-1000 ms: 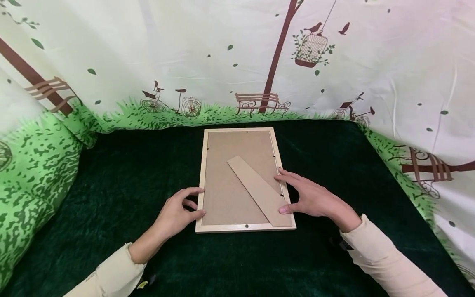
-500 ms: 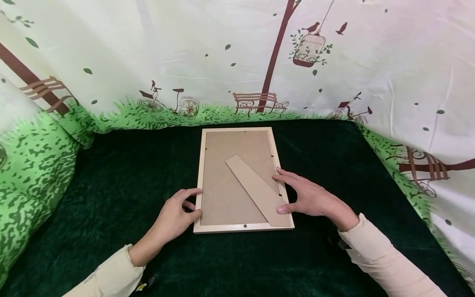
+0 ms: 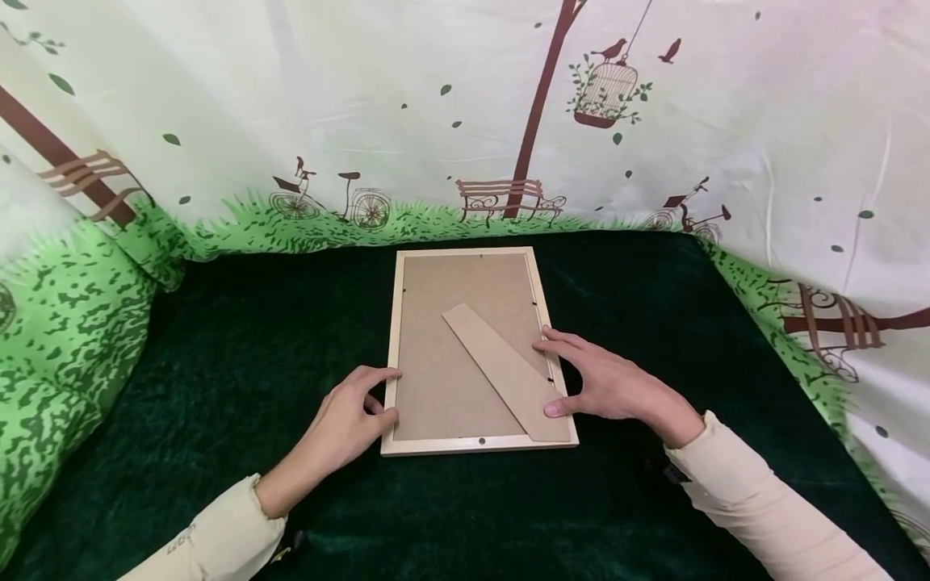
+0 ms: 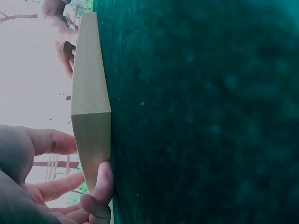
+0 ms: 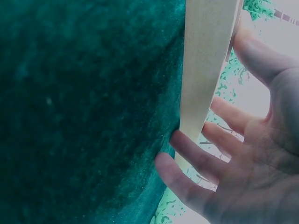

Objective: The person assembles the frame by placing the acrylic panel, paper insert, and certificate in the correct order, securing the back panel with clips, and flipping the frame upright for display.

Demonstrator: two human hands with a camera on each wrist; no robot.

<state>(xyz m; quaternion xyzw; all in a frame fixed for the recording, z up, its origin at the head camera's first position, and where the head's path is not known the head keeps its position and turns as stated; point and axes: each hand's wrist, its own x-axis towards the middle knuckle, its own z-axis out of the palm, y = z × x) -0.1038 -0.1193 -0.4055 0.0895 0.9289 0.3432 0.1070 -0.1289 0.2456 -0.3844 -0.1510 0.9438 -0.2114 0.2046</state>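
Observation:
A pale wooden picture frame (image 3: 480, 441) lies back side up on the dark green cloth, its brown backing board (image 3: 443, 363) showing. Slanting across the board toward the near right corner is a flat easel stand (image 3: 501, 375). At the frame's left edge, my left hand (image 3: 347, 415) rests thumb and forefinger on the border; in the left wrist view other fingers (image 4: 103, 179) touch the side. My right hand (image 3: 617, 383) lies at the right edge, thumb on the stand and forefinger over the border. Its other fingers (image 5: 198, 154) spread along the outer side in the right wrist view.
Green velvety cloth (image 3: 465, 516) covers the surface around the frame. A white curtain (image 3: 349, 89) printed with trees, benches and bicycles hangs behind and along both sides. Small black tabs (image 3: 550, 379) sit along the frame's inner edge.
The view shifts very slightly. Both hands keep their places at the frame's edges, and the frame stays flat on the cloth.

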